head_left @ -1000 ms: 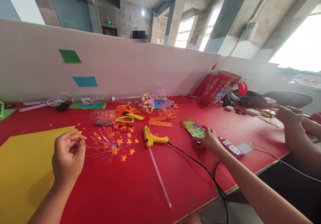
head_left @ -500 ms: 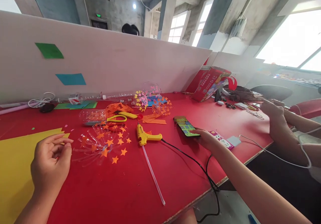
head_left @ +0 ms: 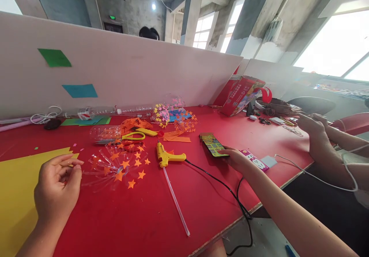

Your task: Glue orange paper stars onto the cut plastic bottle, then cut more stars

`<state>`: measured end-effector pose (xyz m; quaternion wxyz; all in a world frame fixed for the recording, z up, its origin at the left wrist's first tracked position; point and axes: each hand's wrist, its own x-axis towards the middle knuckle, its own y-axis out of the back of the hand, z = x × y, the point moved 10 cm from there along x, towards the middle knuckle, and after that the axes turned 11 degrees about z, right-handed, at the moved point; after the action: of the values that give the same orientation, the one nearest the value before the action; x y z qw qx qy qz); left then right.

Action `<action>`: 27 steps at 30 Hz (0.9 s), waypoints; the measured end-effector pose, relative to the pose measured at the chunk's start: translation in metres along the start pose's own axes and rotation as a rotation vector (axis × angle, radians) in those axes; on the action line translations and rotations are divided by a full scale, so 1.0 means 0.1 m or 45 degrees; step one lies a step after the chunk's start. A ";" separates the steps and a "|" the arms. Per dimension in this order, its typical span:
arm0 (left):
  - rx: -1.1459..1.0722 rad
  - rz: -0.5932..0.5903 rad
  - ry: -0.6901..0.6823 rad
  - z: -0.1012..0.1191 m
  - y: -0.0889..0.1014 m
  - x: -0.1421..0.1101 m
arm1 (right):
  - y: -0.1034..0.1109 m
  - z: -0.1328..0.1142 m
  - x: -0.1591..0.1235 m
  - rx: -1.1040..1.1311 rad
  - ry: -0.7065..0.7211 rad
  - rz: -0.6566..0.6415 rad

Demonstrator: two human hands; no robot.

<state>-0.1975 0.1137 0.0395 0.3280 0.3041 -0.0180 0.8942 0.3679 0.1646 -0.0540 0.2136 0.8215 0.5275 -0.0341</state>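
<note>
My right hand [head_left: 234,158] grips the near edge of a smartphone [head_left: 213,145] with a lit yellow-green screen, low over the red table. At the left, my left hand [head_left: 59,180] is half curled, thumb against the index finger; whatever is between them, if anything, cannot be made out. It is beside a clear plastic bottle piece cut into splayed strips [head_left: 115,168], with orange paper stars [head_left: 125,164] on the strips. Between my hands lies a yellow hot glue gun [head_left: 170,156], a clear glue stick [head_left: 176,201] protruding from it. Yellow paper [head_left: 17,195] lies under my left forearm.
Yellow-handled scissors [head_left: 134,136], a yellow cutter [head_left: 146,131] and orange paper strips [head_left: 176,137] lie behind the glue gun. A black cord [head_left: 215,176] runs over the table edge. Another person's hands [head_left: 313,128] are at the right. A red box [head_left: 242,95] leans at the back.
The phone's screen looks yellower than before. Both hands stay almost in place; the view has shifted very slightly.
</note>
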 end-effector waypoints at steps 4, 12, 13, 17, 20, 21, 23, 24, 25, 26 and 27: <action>-0.006 -0.002 0.008 -0.03 0.01 0.00 | 0.00 -0.06 -0.05 -0.128 0.078 0.003; 0.014 0.002 0.032 -0.01 -0.02 0.01 | 0.11 -0.16 -0.08 -0.604 0.342 0.335; 0.012 -0.001 0.034 -0.01 -0.02 0.01 | 0.11 -0.18 -0.09 -0.686 0.385 0.381; 0.003 -0.010 0.047 0.01 -0.02 0.00 | 0.03 -0.27 -0.16 -0.987 0.566 0.468; 0.010 -0.010 0.052 -0.01 -0.02 0.01 | -0.02 -0.34 -0.24 -1.183 0.654 0.506; 0.007 -0.009 0.048 -0.01 -0.02 0.01 | -0.04 -0.37 -0.26 -1.240 0.677 0.516; -0.002 -0.003 0.028 -0.01 -0.01 0.01 | -0.06 -0.41 -0.29 -1.337 0.720 0.531; -0.006 0.001 0.018 -0.01 -0.01 0.01 | -0.07 -0.43 -0.30 -1.376 0.737 0.538; -0.009 0.001 0.012 -0.01 -0.01 0.00 | -0.07 -0.45 -0.30 -1.410 0.750 0.545; -0.013 0.003 0.007 -0.01 -0.01 0.00 | -0.07 -0.47 -0.29 -1.438 0.758 0.555; -0.017 0.003 0.003 0.00 -0.01 0.00 | -0.07 -0.49 -0.28 -1.460 0.765 0.565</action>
<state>-0.1972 0.1148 0.0393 0.3289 0.3009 -0.0242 0.8948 0.3414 0.1621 -0.0036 0.4613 0.6411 0.3177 0.5247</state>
